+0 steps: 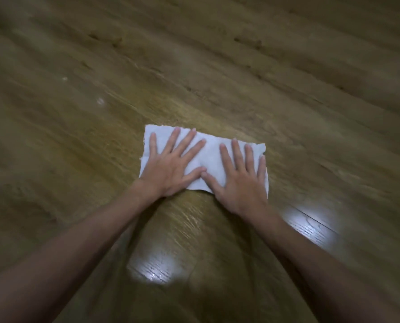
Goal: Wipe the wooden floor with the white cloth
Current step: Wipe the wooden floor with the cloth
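Both forearms are bare to the frame edge, hands [217, 173] without gloves, rings or watches.

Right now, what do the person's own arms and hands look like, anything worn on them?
Both forearms are bare right to the bottom edge of the frame: no sleeves or gloves show. The left hand and right hand show no rings, watch or wristband, and the nails look short and unpainted. Motion blur softens finer detail.

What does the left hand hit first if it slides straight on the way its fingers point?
Nothing visible: past the cloth edge ahead of the left hand lies only bare floor up to the frame top. Blur could hide small debris.
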